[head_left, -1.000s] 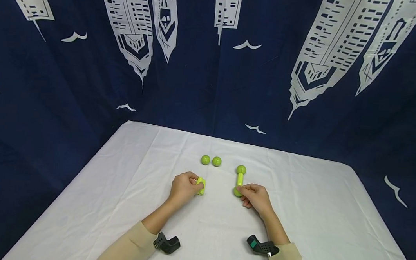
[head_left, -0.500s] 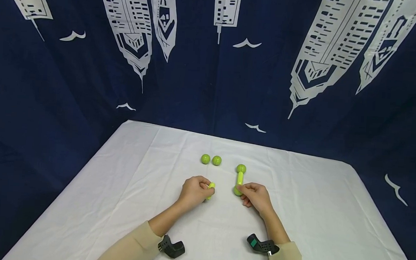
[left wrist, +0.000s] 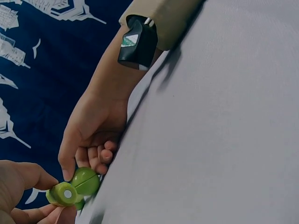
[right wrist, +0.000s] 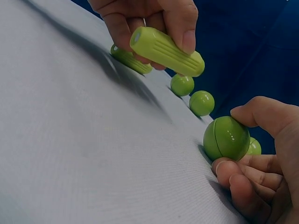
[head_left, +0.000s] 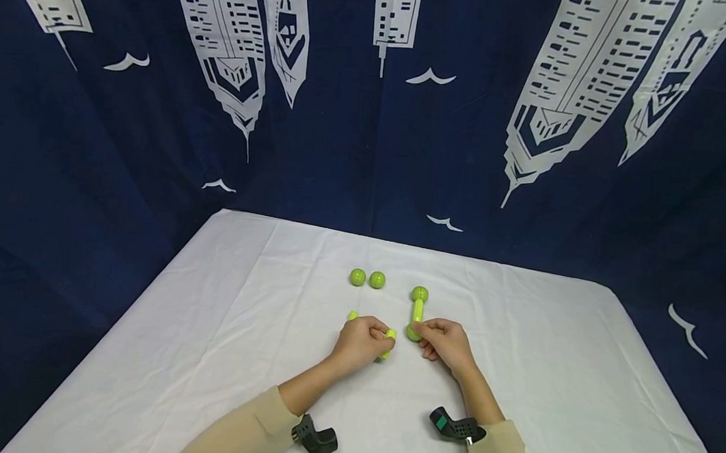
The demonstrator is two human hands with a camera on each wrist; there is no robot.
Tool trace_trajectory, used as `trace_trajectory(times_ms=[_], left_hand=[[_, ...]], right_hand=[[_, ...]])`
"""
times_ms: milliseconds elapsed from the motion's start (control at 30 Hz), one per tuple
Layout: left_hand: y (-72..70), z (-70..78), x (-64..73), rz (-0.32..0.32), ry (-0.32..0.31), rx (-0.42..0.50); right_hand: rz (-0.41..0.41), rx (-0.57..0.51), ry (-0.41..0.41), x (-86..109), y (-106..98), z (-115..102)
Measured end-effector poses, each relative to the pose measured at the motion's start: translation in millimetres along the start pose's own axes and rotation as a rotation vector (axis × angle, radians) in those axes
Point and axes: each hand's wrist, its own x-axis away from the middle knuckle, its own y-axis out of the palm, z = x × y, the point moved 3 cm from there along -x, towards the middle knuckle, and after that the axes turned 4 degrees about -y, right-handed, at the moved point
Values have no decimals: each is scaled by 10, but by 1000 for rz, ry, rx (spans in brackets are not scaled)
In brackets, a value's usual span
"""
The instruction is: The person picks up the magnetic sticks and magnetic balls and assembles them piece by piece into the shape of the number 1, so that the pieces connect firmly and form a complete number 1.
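- Thumb and fingers of the left hand (head_left: 359, 344) pinch a lime-yellow bar (right wrist: 167, 52), holding it up off the white-covered bench (head_left: 552, 373); in the left wrist view a pale round spot shows on one end of that bar.
- The right hand (head_left: 449, 345) pinches a near ball (right wrist: 226, 138), green and glossy with a seam line round it, its thumb on one side and its fingertips on the other.
- Just left of the near ball, with a small gap between in the head view, is the bar in the left hand.
- From the near ball a joined bar (head_left: 418, 310) runs away from the person to a far ball (head_left: 420, 294), the three standing in one line.
- Beyond the left hand, partly hidden by it in the head view, a loose bar (right wrist: 131, 59) lies on the bench.
- Farther off, a first loose ball (head_left: 357, 277) and a second loose ball (head_left: 377, 280) sit side by side, near each other but apart.
- Each wrist, at the edge of a beige sleeve (head_left: 244, 429), bears a black device (head_left: 458, 428).
- Behind the bench hangs a navy curtain (head_left: 342, 157) printed with upside-down white towers and birds.
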Motion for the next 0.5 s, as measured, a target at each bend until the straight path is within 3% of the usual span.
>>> trace_trajectory(times_ms=[233,500], left_hand=[[132,-5,-2,-31,-14,60],[258,-20,-19,-29,-43,65]], right_hand=[[-2,-13,1,-5,3,3],[-3,-14,-3,1,-9,1]])
